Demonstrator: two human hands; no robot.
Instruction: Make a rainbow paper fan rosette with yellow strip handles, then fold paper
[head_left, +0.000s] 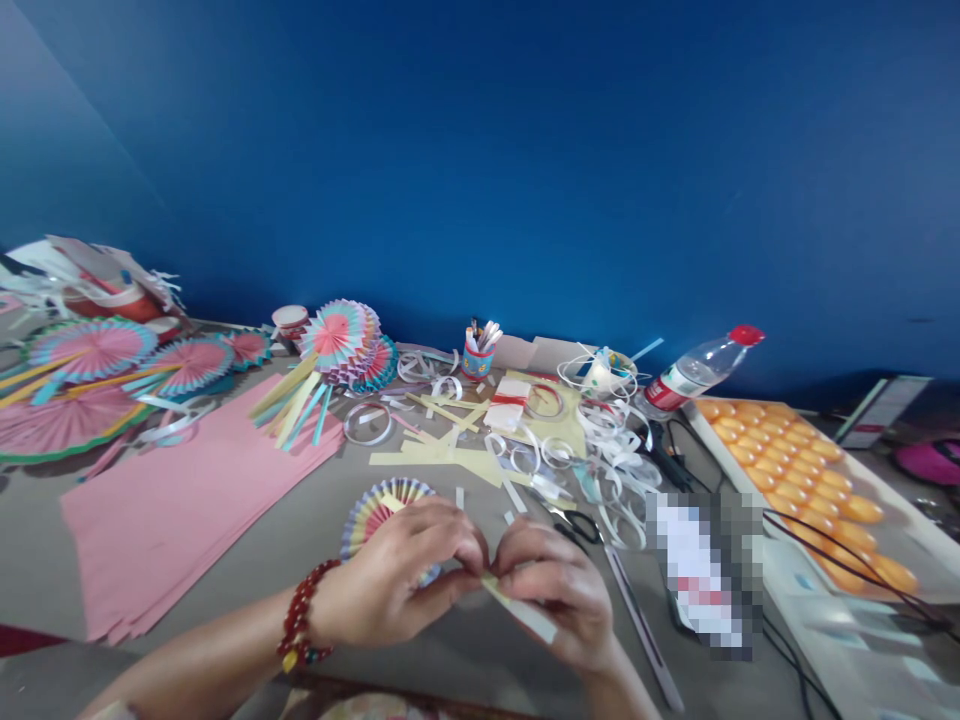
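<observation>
A narrow pale yellow paper strip [534, 620] is pinched between my two hands, low in the middle of the head view. My left hand [405, 575] closes thumb and fingertips at the strip's upper end. Close beside it, my right hand [559, 590] has its fingers curled around the strip, whose lower part sticks out below them. Just behind my left hand lies a pleated paper rosette [367, 515] in purple, yellow and pink, partly covered by the hand. Black-handled scissors [577, 525] rest beyond my right hand, and a grey box-cutter-like tool [641, 630] lies to its right.
Pink paper sheets [195, 500] spread at left, with paper fans [191, 365] behind. Yellow strips [442, 455] and curled white strips [615, 470] litter the middle. A plastic bottle [701, 370] leans at right near a tray of orange domes [802, 475]. A blue wall [480, 180] stands behind.
</observation>
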